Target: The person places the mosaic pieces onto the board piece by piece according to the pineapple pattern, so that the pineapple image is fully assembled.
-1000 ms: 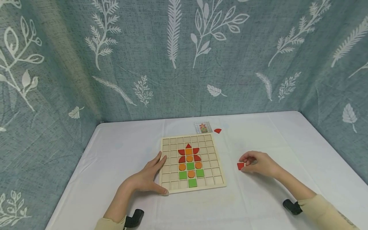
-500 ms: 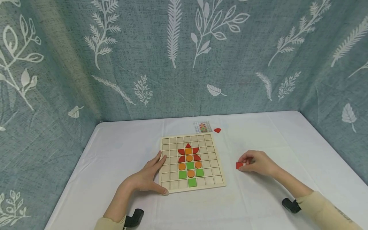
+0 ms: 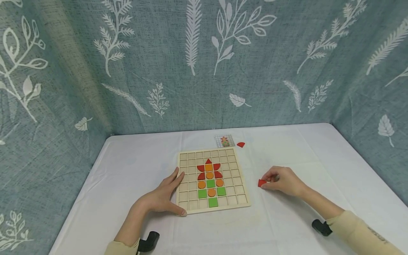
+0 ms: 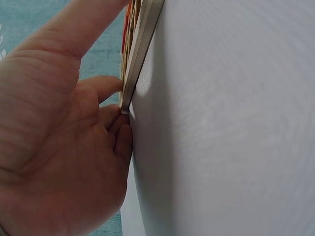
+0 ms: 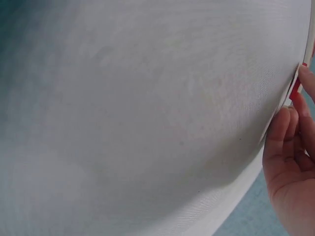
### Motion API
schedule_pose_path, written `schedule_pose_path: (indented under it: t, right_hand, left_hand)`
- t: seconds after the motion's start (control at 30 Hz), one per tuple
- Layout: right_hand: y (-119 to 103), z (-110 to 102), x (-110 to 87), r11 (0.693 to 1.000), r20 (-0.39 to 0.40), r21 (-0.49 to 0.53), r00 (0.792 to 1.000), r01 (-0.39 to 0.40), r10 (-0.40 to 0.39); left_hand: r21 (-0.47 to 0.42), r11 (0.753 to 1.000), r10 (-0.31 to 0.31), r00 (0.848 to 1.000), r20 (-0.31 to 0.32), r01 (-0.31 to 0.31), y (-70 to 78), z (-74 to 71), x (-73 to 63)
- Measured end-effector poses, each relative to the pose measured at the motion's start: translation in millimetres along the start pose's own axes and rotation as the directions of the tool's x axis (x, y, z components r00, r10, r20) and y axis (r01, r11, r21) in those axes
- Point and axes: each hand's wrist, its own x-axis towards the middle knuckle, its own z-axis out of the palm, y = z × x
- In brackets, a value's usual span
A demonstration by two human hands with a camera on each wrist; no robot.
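Observation:
My right hand (image 3: 284, 180) pinches a small red tile (image 3: 261, 182) between thumb and fingertips, low over the white cloth to the right of the board. In the right wrist view only a strip of the red tile (image 5: 296, 88) shows at the fingertips. My left hand (image 3: 160, 196) rests with spread fingers against the left side of the wooden grid board (image 3: 237, 177), its thumb at the near left corner. Red, orange and green pieces sit in the board's middle squares, such as an orange disc (image 3: 211, 192) and a green square (image 3: 213, 202). The left wrist view shows the board's edge (image 4: 142, 49).
Behind the board lies a pattern card (image 3: 224, 141) with a printed grid and figure. Beside it is a loose red fan-shaped piece (image 3: 241, 144). White cloth (image 3: 137, 152) covers the table, and a blue-green leaf-print curtain (image 3: 204, 88) hangs around it.
My right hand has moved slightly left towards the board with the red tile, which has turned a little in the fingers. The left hand and the board have stayed in place.

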Motion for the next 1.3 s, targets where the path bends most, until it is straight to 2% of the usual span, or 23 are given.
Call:
schedule_pose_path:
  t: [0.23, 0.4, 0.7, 0.83, 1.07, 1.3]
  right_hand:
    - [-14, 9, 2.4, 0.996, -0.033, 0.083, 0.999, 0.038, -0.036]
    - [-30, 19, 7.7, 0.988, 0.015, 0.154, 1.0, 0.009, -0.011]
    - [-59, 42, 20.9, 0.969, 0.132, 0.238, 0.986, 0.067, -0.101]
    - [-67, 53, 26.5, 0.967, 0.17, 0.236, 0.975, 0.099, -0.142]
    - [-76, 68, 34.1, 0.959, 0.193, 0.183, 0.948, 0.217, -0.252]
    - [-82, 72, 33.5, 0.961, 0.208, 0.148, 0.942, 0.235, -0.263]
  left_hand:
    - [0.001, 1.0, -0.004, 1.0, 0.0, 0.004, -0.2, 0.2, 0.4]
    - [0.005, 1.0, -0.014, 1.0, 0.0, 0.014, -1.8, 1.2, 1.8]
    - [0.016, 1.0, -0.01, 1.0, -0.001, 0.01, -2.1, 1.0, 1.5]
    - [0.01, 1.0, -0.002, 1.0, 0.003, 0.002, -1.4, 0.2, 1.1]
    - [0.001, 1.0, -0.011, 1.0, 0.005, 0.011, -0.5, -0.4, 2.1]
    - [-0.004, 1.0, -0.022, 1.0, 0.005, 0.022, 1.8, -0.1, 1.1]
